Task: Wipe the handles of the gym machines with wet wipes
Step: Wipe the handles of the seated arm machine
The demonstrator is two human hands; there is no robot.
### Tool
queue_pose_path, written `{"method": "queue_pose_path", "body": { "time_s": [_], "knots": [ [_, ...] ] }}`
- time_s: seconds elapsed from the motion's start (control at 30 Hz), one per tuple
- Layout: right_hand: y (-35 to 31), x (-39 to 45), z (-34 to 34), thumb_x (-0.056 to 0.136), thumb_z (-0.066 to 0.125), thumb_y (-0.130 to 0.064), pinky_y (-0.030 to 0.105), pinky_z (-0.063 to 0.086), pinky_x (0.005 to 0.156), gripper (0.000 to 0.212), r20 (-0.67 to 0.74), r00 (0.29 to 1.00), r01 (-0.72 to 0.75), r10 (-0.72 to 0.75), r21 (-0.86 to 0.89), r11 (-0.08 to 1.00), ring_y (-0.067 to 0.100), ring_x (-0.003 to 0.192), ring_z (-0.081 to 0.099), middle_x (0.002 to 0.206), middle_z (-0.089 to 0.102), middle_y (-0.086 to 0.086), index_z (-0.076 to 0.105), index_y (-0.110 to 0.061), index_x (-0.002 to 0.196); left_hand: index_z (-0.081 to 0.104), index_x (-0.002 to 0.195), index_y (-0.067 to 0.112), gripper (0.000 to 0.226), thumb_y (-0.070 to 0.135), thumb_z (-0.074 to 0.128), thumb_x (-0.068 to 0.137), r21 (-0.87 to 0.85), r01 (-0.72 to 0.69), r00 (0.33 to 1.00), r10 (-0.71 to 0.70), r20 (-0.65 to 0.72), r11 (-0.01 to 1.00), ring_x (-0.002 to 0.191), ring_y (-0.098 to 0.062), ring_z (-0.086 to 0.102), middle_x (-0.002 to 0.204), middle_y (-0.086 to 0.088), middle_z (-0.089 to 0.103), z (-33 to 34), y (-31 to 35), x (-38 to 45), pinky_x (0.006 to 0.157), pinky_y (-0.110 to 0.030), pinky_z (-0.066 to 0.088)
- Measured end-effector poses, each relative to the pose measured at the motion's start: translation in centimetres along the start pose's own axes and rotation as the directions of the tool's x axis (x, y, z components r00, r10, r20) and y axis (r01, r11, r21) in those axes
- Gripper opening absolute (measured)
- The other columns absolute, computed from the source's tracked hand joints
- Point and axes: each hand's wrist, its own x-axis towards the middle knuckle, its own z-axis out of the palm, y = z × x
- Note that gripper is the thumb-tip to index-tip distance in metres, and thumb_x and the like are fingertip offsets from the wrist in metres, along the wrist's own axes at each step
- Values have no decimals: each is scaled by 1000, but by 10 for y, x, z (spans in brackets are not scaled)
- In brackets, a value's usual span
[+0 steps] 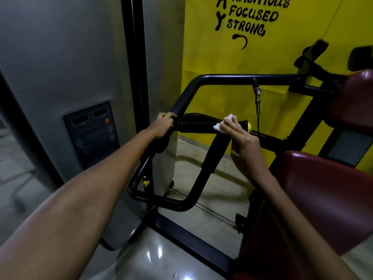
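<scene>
- The frame (182,100) is gripped by the left hand (163,126).
- A wipe (222,123) is pressed on the handle (196,124) by the right hand (239,138), near its yellow-capped end.
- Wiping is judged underway; other handles probably remain.

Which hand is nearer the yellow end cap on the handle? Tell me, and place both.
Right. The right hand presses the wet wipe on the handle just beside the yellow end cap; the left hand grips the black frame bar beyond the handle's opposite end.
</scene>
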Motion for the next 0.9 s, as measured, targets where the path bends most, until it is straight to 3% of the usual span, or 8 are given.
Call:
{"method": "queue_pose_path", "body": {
  "time_s": [0.1, 0.17, 0.27, 0.37, 0.5, 0.6, 0.77, 0.9],
  "knots": [
    [-3, 4, -5, 75, 46, 24, 34, 25, 109, 57, 18, 1000, -25, 25, 19, 1000, 26, 133, 35, 134, 50, 14, 56, -3, 124, 34, 145, 23, 48, 42, 29, 101, 265, -128, 975, 170, -144, 956, 140, -29, 24, 157, -5, 16, 12, 5, -3, 110, -47, 28],
    [-4, 10, -7, 77, 47, 21, 33, 25, 109, 53, 32, 998, -52, 51, 36, 998, 27, 134, 34, 135, 49, 16, 56, -2, 124, 32, 147, 24, 52, 47, 26, 100, 395, -231, 945, 302, -128, 889, 143, -25, 20, 157, -1, 21, 17, 5, -3, 110, -43, 26],
    [-5, 10, -3, 78, 47, 16, 35, 26, 111, 51, 9, 997, -75, 75, 49, 996, 29, 136, 33, 137, 47, 17, 56, -2, 124, 41, 142, 23, 52, 48, 26, 100, 284, -193, 966, 232, -111, 939, 145, -21, 13, 156, 0, 23, 16, -1, 0, 113, -46, 21],
    [-8, -5, 4, 75, 41, 15, 34, 25, 111, 56, -15, 998, -60, 60, 24, 998, 27, 136, 33, 138, 47, 14, 55, -3, 127, 46, 140, 26, 55, 55, 25, 98, 189, -116, 988, 132, -76, 975, 145, -28, 9, 159, 5, 12, 15, -2, 2, 112, -53, 19],
    [-5, -6, 2, 76, 46, 23, 34, 27, 109, 58, -14, 999, -48, 48, 26, 999, 21, 133, 33, 136, 49, 13, 54, -4, 127, 38, 144, 31, 60, 61, 21, 95, 224, -88, 995, 98, -33, 971, 144, -31, 13, 159, 9, 4, 13, -3, 3, 110, -52, 22],
    [-5, 9, -1, 77, 47, 16, 38, 28, 111, 52, -3, 995, -97, 98, 49, 994, 26, 136, 33, 137, 47, 15, 55, -1, 125, 19, 149, 37, 60, 63, 20, 94, 255, -85, 996, 86, 9, 963, 145, -33, 10, 159, 10, -1, 14, -2, 1, 111, -52, 20],
    [-10, -3, 3, 77, 46, 19, 22, 20, 111, 57, -6, 995, -101, 101, 30, 994, 20, 137, 27, 140, 44, 12, 51, -3, 130, 3, 148, 43, 58, 56, 25, 97, 252, -211, 975, 220, -7, 944, 146, -26, 7, 159, 7, 5, 11, -1, -4, 113, -50, 17],
    [-13, -6, 0, 76, 46, 21, 32, 26, 109, 55, -5, 997, -71, 71, 26, 997, 25, 135, 34, 136, 48, 15, 55, -2, 126, 4, 149, 40, 58, 54, 25, 97, 390, -379, 919, 392, 51, 839, 145, -13, 13, 158, 6, 16, 12, -4, -9, 115, -48, 9]
  ]
}}
